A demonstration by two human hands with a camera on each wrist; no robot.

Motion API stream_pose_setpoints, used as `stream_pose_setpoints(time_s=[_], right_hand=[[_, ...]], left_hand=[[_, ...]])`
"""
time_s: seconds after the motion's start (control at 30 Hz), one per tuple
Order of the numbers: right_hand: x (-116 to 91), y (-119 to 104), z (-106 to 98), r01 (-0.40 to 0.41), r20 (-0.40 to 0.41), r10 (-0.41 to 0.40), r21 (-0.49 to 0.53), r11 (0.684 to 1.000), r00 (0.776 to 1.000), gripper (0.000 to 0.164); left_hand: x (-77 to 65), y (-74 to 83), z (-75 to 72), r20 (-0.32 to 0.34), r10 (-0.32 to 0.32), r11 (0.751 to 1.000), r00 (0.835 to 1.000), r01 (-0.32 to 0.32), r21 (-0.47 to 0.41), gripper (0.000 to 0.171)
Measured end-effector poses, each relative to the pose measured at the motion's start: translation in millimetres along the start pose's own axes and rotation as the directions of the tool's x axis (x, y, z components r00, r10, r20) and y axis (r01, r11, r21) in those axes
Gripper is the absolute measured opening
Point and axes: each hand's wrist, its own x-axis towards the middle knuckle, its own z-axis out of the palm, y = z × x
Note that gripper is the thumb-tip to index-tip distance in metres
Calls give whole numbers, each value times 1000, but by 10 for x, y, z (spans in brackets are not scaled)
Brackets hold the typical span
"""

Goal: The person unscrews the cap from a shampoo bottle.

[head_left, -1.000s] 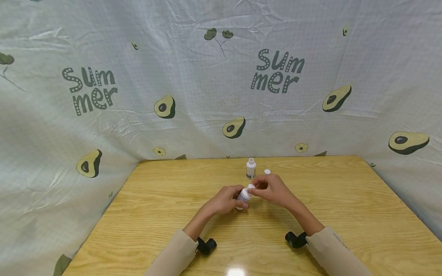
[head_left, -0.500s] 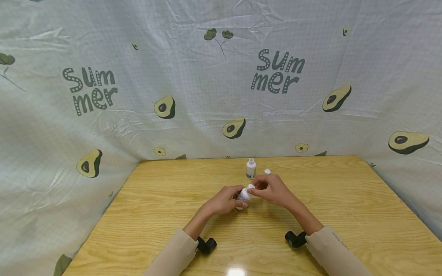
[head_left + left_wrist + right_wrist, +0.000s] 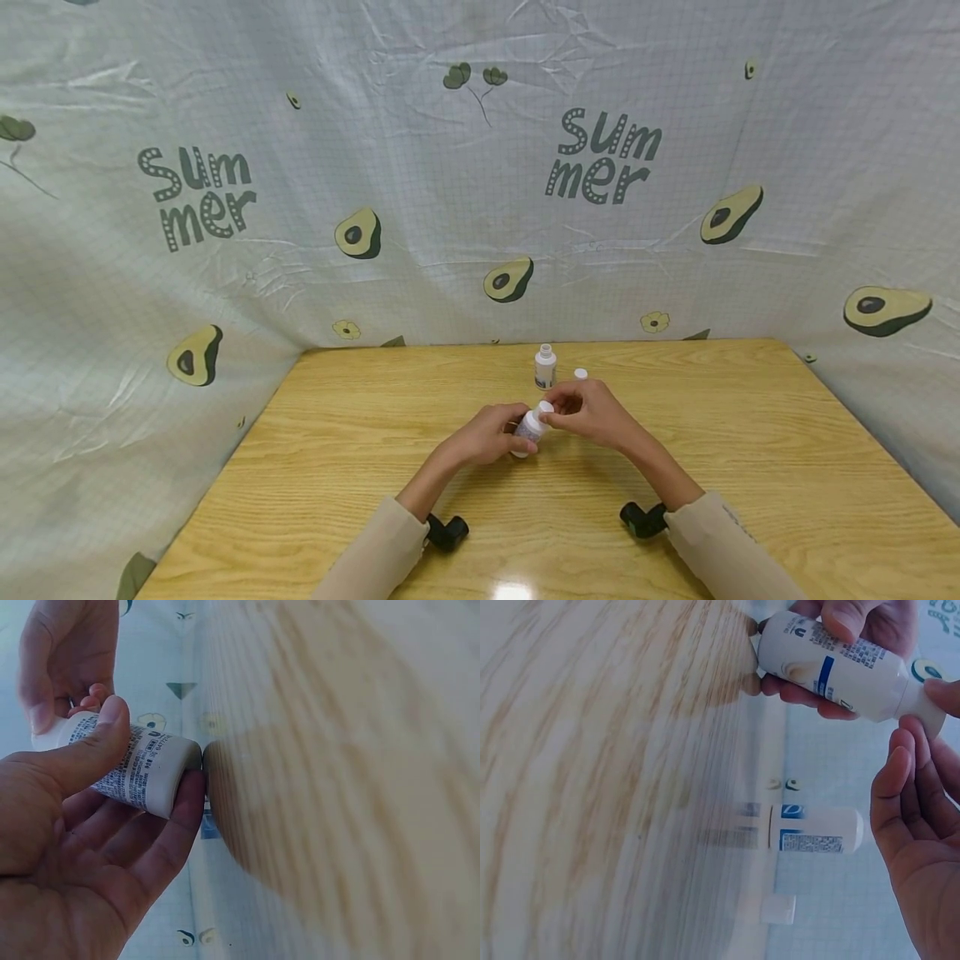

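Observation:
My left hand [image 3: 491, 433] grips a small white bottle [image 3: 528, 428] with printed labels, its thumb on one side and fingers round the other. The bottle tilts, its neck toward the right and away from me. In the left wrist view the base of this bottle [image 3: 154, 769] is close to the wooden surface. Thumb and fingertips of my right hand [image 3: 596, 414] pinch the white cap [image 3: 922, 709] at the bottle's neck. Behind the hands stands a second white bottle [image 3: 545, 371], upright, its threaded neck bare. A loose white cap [image 3: 778, 909] sits beside that bottle.
The wooden table [image 3: 360, 417] reaches back to a pale cloth [image 3: 420, 292] printed with avocados and lettering. Cloth also hangs along both sides. Black wrist devices, one at the left sleeve [image 3: 448, 534] and one at the right sleeve [image 3: 642, 522], hang under the forearms.

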Motion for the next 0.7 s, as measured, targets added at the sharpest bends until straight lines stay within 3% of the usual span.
stream_pose_setpoints(time_s=[0.2,0.43,0.7], right_hand=[[-5,-1,-3,-5,13,5,12,1000,1000,19],[-12,3,13,-37,-15,36,-14,999,999,23],[-14,-14,9,-38,-25,37,-13,999,999,21]], left_hand=[[9,-10,20,-26,-25,999,999,24,-22,29],[20,-8,37,-55,-52,998,997,54,34,30],[19,-33,25,-51,-49,998,997,51,35,36]])
